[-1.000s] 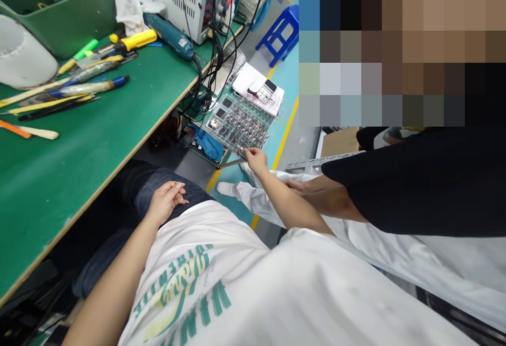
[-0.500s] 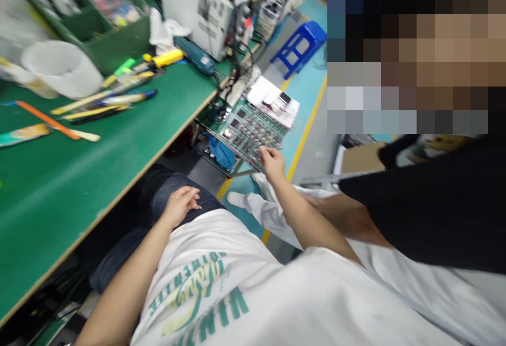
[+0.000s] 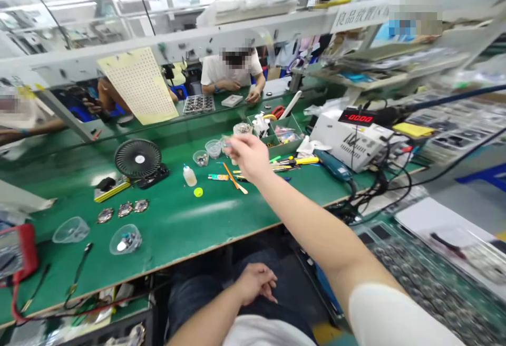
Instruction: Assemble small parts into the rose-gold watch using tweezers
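Observation:
My right hand (image 3: 250, 157) is stretched out over the green bench, its fingertips pinched together. Whatever they hold, if anything, is too small or blurred to make out. Just beyond and left of those fingertips stand a clear cup (image 3: 213, 149) and another small cup with parts (image 3: 201, 158). An orange stick (image 3: 231, 175) lies on the bench below that hand. Low over my lap hangs my left hand (image 3: 258, 284), its fingers loosely curled and a little apart, with nothing visible in them.
On the bench are a black fan (image 3: 138, 159), a dropper bottle (image 3: 190, 176), three small round parts (image 3: 125, 209), a plastic cup (image 3: 125, 239) and a red meter (image 3: 24, 251). A white power unit (image 3: 348, 140) with cables stands right. Trays of parts (image 3: 419, 277) are beside me. Another person (image 3: 233, 71) sits opposite.
The view has swung up and left from the floor side to the bench. My right hand has moved from the parts tray to over the bench; my left hand stays by my lap.

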`<state>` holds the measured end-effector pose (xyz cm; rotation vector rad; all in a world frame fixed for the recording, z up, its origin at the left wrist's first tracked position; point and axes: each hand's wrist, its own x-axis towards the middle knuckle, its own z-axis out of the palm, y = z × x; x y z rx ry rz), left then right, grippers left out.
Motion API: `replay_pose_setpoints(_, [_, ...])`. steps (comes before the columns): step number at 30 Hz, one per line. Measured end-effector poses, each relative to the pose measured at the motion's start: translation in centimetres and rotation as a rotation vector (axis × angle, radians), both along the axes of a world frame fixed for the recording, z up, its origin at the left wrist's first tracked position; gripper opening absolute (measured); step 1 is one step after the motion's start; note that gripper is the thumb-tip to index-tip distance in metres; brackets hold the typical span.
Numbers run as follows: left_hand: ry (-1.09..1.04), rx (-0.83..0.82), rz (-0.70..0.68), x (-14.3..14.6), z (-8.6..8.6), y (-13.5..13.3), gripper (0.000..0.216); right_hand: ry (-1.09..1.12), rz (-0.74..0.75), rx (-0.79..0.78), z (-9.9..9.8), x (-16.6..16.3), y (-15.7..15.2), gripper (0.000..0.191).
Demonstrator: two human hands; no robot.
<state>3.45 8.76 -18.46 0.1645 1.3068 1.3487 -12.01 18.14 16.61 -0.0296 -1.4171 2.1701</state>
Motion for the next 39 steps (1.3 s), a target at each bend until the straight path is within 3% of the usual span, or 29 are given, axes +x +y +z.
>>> replay_pose_setpoints(4, [0.011,0.017,0.049,-0.8,-1.3,-1.0,0.031,0.070,0.000,-0.106,7.1,-9.8,-0.8,0.030])
replay_pose_setpoints(8, [0.020,0.033,0.089,-1.2,-1.7,-1.4,0.032,0.094,-0.016,-0.205,11.6,-14.8,-0.8,0.034])
replay_pose_setpoints(14, [0.049,0.020,0.105,-1.3,-1.3,-1.2,0.031,0.090,0.011,-0.302,13.7,-16.7,-1.3,0.042])
replay_pose_setpoints(19, [0.056,0.007,0.119,-1.3,0.5,-1.4,0.030,0.025,0.042,-0.274,13.0,-15.5,-1.3,0.027])
replay_pose_setpoints(21, [0.042,0.020,0.139,-1.4,1.3,-1.6,0.030,-0.014,0.050,-0.208,11.1,-13.3,-0.7,0.026])
replay_pose_setpoints(24, [0.001,0.031,0.177,-1.7,2.4,-2.4,0.030,-0.068,0.071,-0.085,5.2,-6.3,1.3,0.028])
replay_pose_setpoints(28, [-0.069,0.001,0.183,-1.2,3.1,-4.9,0.029,-0.114,0.287,0.223,-5.4,9.7,3.8,0.046])
replay_pose_setpoints(30, [-0.091,-0.007,0.158,-1.0,3.3,-6.3,0.029,-0.328,0.528,0.235,-10.4,18.0,3.2,0.047])
replay_pose_setpoints(31, [-0.097,-0.008,0.139,-1.1,3.3,-6.7,0.029,-0.432,0.557,0.190,-12.8,21.5,2.6,0.051])
replay_pose_setpoints(32, [-0.102,-0.007,0.110,-1.2,3.4,-6.8,0.030,-0.532,0.502,0.150,-15.2,24.5,2.0,0.054])
replay_pose_setpoints(35, [-0.110,0.028,-0.005,-1.1,4.0,-5.8,0.035,-0.758,0.009,0.083,-21.9,31.2,1.1,0.048])
replay_pose_setpoints(39, [-0.115,0.072,-0.161,0.7,5.5,-3.7,0.047,-0.945,-0.611,0.062,-27.6,37.5,2.8,0.031])
